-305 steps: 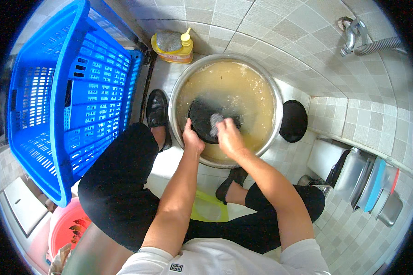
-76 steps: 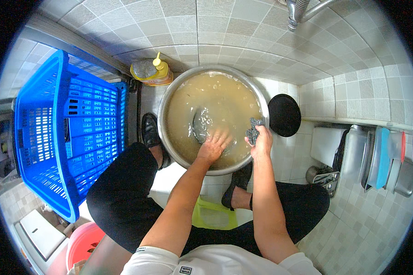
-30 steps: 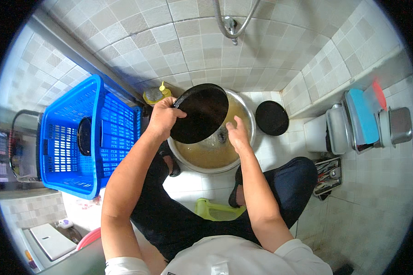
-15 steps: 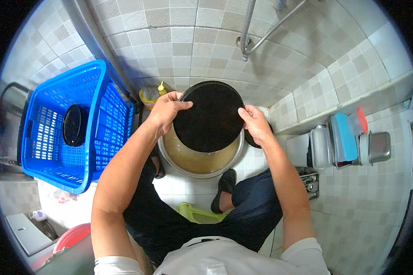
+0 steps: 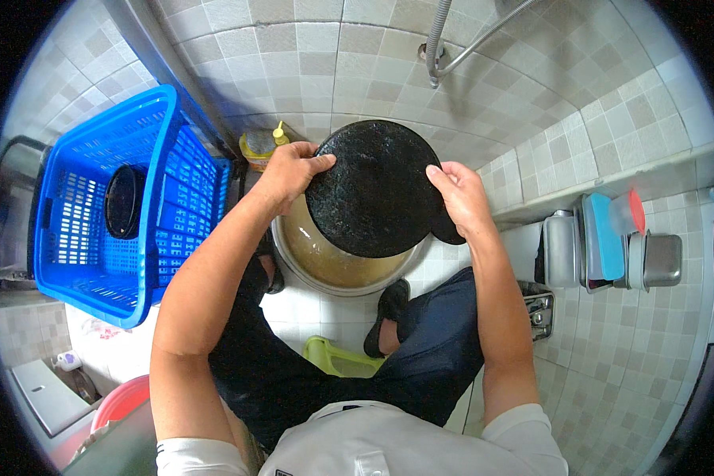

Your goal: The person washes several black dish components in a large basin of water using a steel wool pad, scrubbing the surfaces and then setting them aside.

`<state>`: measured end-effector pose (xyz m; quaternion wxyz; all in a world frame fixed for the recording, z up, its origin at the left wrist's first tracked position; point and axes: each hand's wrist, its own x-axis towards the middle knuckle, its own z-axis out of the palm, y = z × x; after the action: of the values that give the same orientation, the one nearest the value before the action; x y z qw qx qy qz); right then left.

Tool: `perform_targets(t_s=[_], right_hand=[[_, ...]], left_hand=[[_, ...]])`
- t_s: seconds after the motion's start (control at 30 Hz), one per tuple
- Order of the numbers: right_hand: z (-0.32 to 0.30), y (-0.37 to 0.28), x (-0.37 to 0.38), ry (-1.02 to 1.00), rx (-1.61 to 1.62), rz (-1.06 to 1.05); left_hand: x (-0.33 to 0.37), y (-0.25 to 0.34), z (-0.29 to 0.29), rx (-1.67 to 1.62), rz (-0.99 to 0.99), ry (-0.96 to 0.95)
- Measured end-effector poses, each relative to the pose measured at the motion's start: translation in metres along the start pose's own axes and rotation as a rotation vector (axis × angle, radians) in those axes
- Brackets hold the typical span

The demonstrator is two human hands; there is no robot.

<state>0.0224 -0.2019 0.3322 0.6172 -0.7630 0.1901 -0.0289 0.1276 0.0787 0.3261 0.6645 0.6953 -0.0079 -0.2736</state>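
Observation:
A round black plate (image 5: 377, 190) with a rough, wet-looking face is held up in front of me. My left hand (image 5: 297, 176) pinches its left edge, thumb on the face. At the opposite edge, my right hand (image 5: 462, 194) grips it with the thumb in front and the fingers behind. Beneath the plate stands a wide metal basin (image 5: 349, 291) of cloudy brownish water, its far part hidden by the plate. Part of another black rounded thing (image 5: 450, 230) shows just below my right hand; its kind is hidden.
To the left, a blue plastic basket (image 5: 160, 182) contains a black oval dish (image 5: 124, 202). A yellow pump bottle (image 5: 280, 136) stands by the wall. Metal containers (image 5: 561, 250) and a blue tray (image 5: 605, 238) are at the right. A green stool (image 5: 337, 358) lies between my legs.
Both hands have moved the plate slightly up and to the right, and it has tilted so its face catches the light. My right hand's grip has shifted along the edge.

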Motion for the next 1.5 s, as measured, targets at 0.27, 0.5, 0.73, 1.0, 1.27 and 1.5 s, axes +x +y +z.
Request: perform_targets(t_s=[0.27, 0.5, 0.73, 1.0, 1.27, 1.5], right_hand=[[-0.002, -0.004, -0.01, -0.01, 0.04, -0.014], [-0.004, -0.018, -0.02, 0.02, -0.006, -0.043], [-0.006, -0.024, -0.034, -0.026, -0.007, -0.14], [-0.009, -0.027, -0.041, -0.028, -0.023, -0.13], [-0.012, -0.029, -0.044, -0.046, 0.024, -0.065], [-0.013, -0.032, -0.045, -0.066, 0.0, -0.04]], left_hand=[[-0.008, 0.01, 0.01, 0.092, -0.001, 0.061], [-0.015, 0.018, 0.01, 0.143, -0.041, -0.025], [-0.007, 0.004, 0.005, 0.057, 0.017, -0.08], [-0.002, -0.002, 0.001, 0.022, 0.047, -0.136], [-0.009, 0.008, 0.006, 0.126, 0.04, -0.084], [-0.008, 0.005, 0.005, 0.175, 0.052, -0.053]])
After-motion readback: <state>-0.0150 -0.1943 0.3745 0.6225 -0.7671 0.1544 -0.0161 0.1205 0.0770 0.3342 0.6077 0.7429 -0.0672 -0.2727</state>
